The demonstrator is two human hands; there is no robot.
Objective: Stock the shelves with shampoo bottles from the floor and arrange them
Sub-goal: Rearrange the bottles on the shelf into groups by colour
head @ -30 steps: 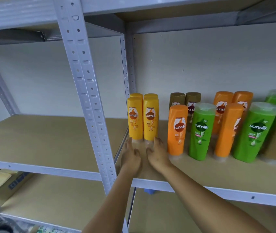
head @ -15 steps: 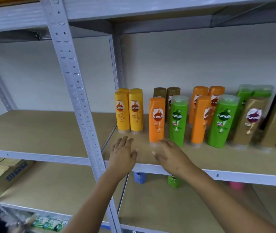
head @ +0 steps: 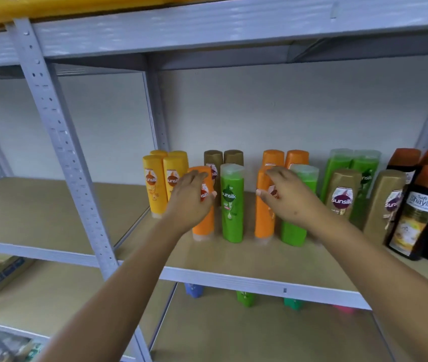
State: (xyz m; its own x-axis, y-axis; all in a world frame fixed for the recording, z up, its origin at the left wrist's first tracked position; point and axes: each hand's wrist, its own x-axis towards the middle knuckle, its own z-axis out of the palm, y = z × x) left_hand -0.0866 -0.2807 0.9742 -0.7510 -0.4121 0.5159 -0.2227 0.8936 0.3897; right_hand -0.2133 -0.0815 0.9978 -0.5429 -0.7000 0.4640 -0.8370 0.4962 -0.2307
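Head view looks along a shelf board (head: 233,259) stocked with upright shampoo bottles. Farthest left on it stand the yellow bottles (head: 164,184). Just right of them, the left hand (head: 190,201) curls round the front orange bottle (head: 203,226). Next comes a green bottle (head: 232,205), untouched. Right of that, the right hand (head: 287,201) wraps a second orange bottle (head: 263,218). Gold bottles (head: 340,197) and dark bottles (head: 427,212) follow.
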